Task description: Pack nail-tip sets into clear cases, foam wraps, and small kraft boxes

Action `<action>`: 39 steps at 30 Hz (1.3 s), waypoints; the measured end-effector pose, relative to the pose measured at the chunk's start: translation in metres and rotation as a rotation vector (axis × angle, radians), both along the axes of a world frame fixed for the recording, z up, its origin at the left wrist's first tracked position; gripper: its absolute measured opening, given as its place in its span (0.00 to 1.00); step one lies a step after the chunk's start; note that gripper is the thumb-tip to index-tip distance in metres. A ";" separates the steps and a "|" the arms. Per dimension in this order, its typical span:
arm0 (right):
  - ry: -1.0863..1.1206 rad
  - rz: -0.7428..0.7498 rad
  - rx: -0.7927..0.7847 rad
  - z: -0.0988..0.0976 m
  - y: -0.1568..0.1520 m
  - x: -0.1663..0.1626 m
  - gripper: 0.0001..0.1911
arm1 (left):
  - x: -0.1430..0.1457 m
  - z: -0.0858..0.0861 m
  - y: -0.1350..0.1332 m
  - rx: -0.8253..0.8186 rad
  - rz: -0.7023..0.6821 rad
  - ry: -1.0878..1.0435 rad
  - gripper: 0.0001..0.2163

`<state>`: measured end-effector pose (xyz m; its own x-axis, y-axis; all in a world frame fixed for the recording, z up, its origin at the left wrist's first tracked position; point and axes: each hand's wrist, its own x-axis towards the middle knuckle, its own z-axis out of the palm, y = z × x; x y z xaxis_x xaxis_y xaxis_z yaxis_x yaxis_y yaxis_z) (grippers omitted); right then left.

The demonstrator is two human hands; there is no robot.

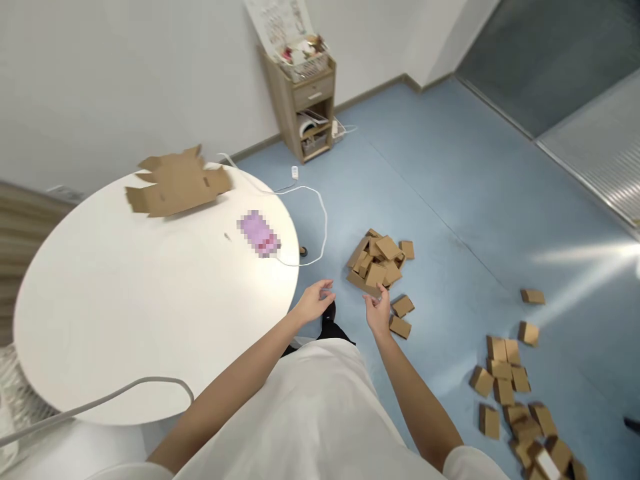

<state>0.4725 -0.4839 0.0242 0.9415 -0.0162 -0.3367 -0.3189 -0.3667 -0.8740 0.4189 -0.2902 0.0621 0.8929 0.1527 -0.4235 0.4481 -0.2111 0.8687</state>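
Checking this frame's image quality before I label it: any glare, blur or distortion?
Head view: a bright glare streak washes out the floor at right; the wide lens bows the table rim and the wall lines; a pixelated patch hides one item on the table; the left hand, right hand and boxes look fairly sharp, and shadows are soft.

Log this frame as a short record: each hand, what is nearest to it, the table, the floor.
left hand: empty, fingers loosely curled, near the table edge
right hand: empty, open, nearest the box pile
table: round, white; bears a flat cardboard blank and a pink item
white cable: runs off the table to the floor
floor: blue; scattered boxes at the right
background: wooden cabinet by the wall
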 end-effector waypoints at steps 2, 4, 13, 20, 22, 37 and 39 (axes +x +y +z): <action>-0.042 0.110 0.063 0.009 0.028 -0.010 0.27 | -0.036 0.007 0.020 -0.004 0.131 -0.017 0.19; -0.083 0.229 0.123 0.019 0.058 -0.024 0.25 | -0.076 0.013 0.041 0.005 0.283 -0.050 0.18; -0.093 0.900 0.267 0.063 0.207 -0.155 0.17 | -0.284 0.018 0.112 0.064 1.058 -0.149 0.15; 0.096 1.412 0.245 0.077 0.284 -0.273 0.14 | -0.404 0.009 0.121 0.064 1.424 -0.093 0.16; 0.140 1.581 0.204 0.078 0.295 -0.289 0.13 | -0.421 0.007 0.122 0.048 1.492 -0.079 0.17; 0.190 1.991 0.035 0.061 0.386 -0.316 0.16 | -0.478 0.026 0.132 0.047 1.610 0.111 0.19; 0.192 2.008 0.034 0.063 0.400 -0.325 0.16 | -0.487 0.024 0.143 0.071 1.622 0.101 0.20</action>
<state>0.1476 -0.0839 0.0871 -0.4285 0.8137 -0.3928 0.3701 -0.2385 -0.8978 -0.0683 -0.1473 0.0865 -0.2449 0.8743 -0.4190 0.2793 0.4775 0.8331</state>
